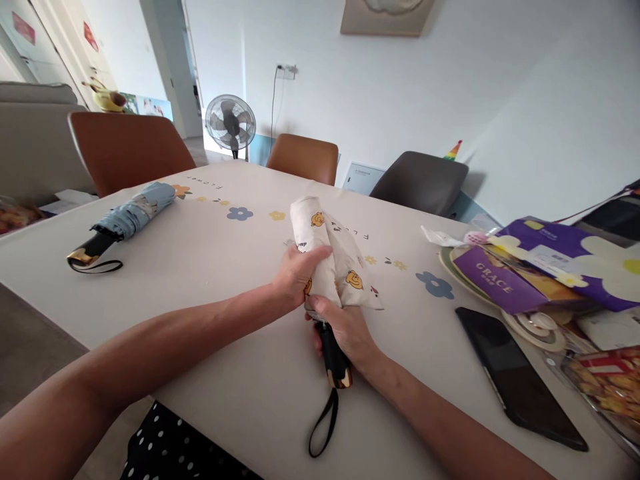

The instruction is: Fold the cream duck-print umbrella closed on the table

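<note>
left hand (294,275), right hand (347,330): bare | forearms (200,327): bare | garment (167,443): black, white polka dots

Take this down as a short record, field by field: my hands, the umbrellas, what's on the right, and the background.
Left hand: around the canopy of the cream folding umbrella
Right hand: lower, around the canopy's base, by the black handle
Held umbrella: collapsed, loose flap out to the right
Other umbrella: blue folding umbrella, collapsed, lying on the table's left side
Right side: smartphone, purple GRACE box
Background: electric fan, dark grey chair
</note>
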A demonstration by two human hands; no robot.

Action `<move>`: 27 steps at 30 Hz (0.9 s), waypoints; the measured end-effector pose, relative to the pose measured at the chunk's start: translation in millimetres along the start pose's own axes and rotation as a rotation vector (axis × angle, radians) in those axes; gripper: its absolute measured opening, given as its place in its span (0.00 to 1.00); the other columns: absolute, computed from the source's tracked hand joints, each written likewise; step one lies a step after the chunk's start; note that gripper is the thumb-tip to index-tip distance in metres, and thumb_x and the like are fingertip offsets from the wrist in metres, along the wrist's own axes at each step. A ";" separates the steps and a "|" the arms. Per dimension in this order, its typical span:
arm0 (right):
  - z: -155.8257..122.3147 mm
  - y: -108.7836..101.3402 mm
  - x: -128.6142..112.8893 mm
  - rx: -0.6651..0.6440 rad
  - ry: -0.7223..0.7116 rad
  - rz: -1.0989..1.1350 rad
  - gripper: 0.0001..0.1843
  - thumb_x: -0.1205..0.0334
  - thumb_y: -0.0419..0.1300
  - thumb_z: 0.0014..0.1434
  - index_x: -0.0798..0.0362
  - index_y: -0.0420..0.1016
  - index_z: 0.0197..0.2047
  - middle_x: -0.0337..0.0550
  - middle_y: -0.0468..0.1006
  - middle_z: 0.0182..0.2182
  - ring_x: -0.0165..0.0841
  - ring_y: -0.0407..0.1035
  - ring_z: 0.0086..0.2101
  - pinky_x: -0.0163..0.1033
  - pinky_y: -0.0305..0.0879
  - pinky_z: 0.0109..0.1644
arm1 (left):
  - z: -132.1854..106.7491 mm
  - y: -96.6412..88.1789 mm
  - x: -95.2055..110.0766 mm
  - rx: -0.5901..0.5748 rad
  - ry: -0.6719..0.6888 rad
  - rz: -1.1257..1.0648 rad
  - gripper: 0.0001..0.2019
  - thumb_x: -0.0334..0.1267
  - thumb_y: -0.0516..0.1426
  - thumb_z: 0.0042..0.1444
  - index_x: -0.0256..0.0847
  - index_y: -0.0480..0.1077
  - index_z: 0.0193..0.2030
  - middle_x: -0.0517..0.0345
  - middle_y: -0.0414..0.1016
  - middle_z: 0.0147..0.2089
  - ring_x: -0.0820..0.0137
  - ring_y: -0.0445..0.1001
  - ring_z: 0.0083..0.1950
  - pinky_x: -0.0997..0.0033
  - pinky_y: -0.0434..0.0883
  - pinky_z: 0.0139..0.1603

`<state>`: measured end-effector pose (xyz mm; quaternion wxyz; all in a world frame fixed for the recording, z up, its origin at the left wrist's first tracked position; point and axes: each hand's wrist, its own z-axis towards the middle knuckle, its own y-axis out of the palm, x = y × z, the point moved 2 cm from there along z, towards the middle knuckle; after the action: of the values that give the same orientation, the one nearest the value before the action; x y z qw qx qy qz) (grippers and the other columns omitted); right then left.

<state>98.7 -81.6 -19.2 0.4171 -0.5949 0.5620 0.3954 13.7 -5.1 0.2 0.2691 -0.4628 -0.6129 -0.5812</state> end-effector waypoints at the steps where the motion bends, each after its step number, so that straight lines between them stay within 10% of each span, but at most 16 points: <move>1: 0.5 0.4 -0.7 -0.021 -0.013 0.021 0.14 0.52 0.58 0.52 0.56 0.68 0.27 0.36 0.66 0.11 0.29 0.62 0.12 0.33 0.61 0.15 | -1.1 0.4 1.6 0.015 0.011 0.003 0.13 0.38 0.62 0.42 0.35 0.69 0.34 0.52 0.72 0.28 0.64 0.73 0.28 0.64 0.73 0.27; 7: -0.5 5.5 -4.1 -0.123 -0.060 0.207 0.16 0.53 0.61 0.49 0.55 0.71 0.38 0.42 0.75 0.27 0.36 0.73 0.26 0.37 0.69 0.19 | -8.8 4.7 11.5 -0.052 0.033 -0.035 0.13 0.36 0.63 0.42 0.35 0.70 0.36 0.50 0.74 0.32 0.61 0.75 0.33 0.63 0.74 0.33; 18: -3.2 10.7 2.5 0.075 0.063 0.157 0.15 0.53 0.56 0.52 0.54 0.63 0.20 0.34 0.64 0.10 0.26 0.59 0.10 0.31 0.58 0.14 | 13.4 -1.6 4.8 -0.296 -0.066 0.202 0.22 0.48 0.61 0.47 0.34 0.68 0.44 0.42 0.74 0.43 0.55 0.73 0.46 0.58 0.71 0.45; 23: -1.1 8.8 0.6 0.187 0.042 0.122 0.16 0.53 0.57 0.51 0.52 0.62 0.19 0.36 0.65 0.10 0.28 0.60 0.10 0.33 0.58 0.13 | 11.3 6.6 35.7 -0.039 0.371 0.537 0.26 0.46 0.60 0.48 0.39 0.62 0.52 0.44 0.65 0.56 0.57 0.62 0.59 0.60 0.60 0.57; 27: 3.8 8.5 1.6 0.195 -0.053 0.085 0.14 0.54 0.54 0.52 0.52 0.62 0.20 0.36 0.66 0.11 0.28 0.62 0.12 0.33 0.59 0.16 | -14.4 38.4 36.9 -0.471 0.740 0.902 0.15 0.35 0.59 0.47 0.43 0.68 0.44 0.50 0.69 0.51 0.58 0.62 0.58 0.58 0.53 0.60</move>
<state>90.3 -78.8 -22.4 0.4705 -0.5164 0.6113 0.3719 28.7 -13.5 52.6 0.5730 -0.4907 -0.0793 -0.6516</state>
